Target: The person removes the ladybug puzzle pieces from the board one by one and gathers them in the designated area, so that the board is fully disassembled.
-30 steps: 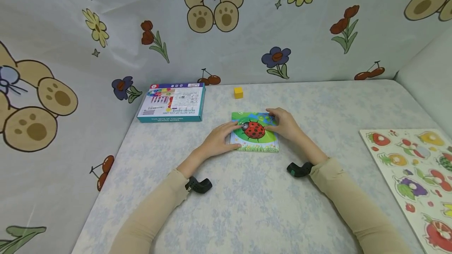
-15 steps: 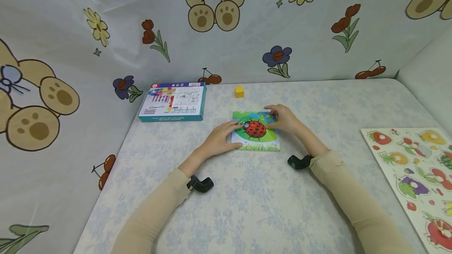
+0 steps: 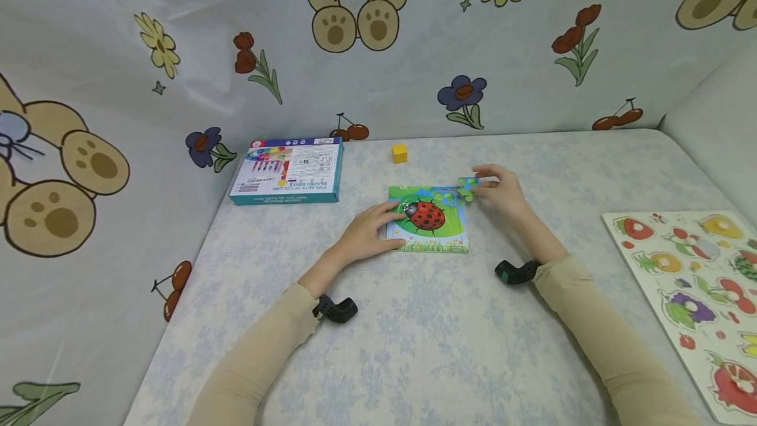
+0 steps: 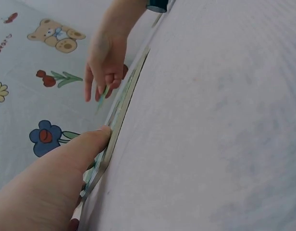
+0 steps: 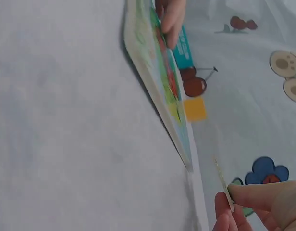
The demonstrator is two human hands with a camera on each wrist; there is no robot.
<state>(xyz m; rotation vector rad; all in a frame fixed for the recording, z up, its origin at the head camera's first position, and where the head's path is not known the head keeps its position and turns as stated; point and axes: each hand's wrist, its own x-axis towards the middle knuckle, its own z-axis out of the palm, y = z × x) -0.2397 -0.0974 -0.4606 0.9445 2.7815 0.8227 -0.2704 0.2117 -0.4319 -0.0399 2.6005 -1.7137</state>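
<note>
A square ladybug puzzle [image 3: 440,242] lies flat on the table in front of me, in the head view. My left hand [image 3: 368,234] rests on its left side, thumb near the lower edge and fingers on the upper face. In the left wrist view, the left thumb [image 4: 90,144] touches the puzzle's rim. Just off the upper right corner, my right hand [image 3: 504,194] pinches a thin green-and-blue puzzle piece [image 3: 466,184] between thumb and fingers. Seen edge-on in the right wrist view, that puzzle piece [image 5: 222,180] is raised, apart from the board.
Behind the puzzle sits a small yellow cube [image 3: 399,154]. A flat teal-edged box [image 3: 290,173] lies at the back left. On the right is a white board with fruit pictures [image 3: 686,281]. A patterned cloth wall [image 3: 414,84] closes off the back.
My right hand has moved right and away from the puzzle's upper right, taking a piece out with it. The left hand has stayed on the left side.
</note>
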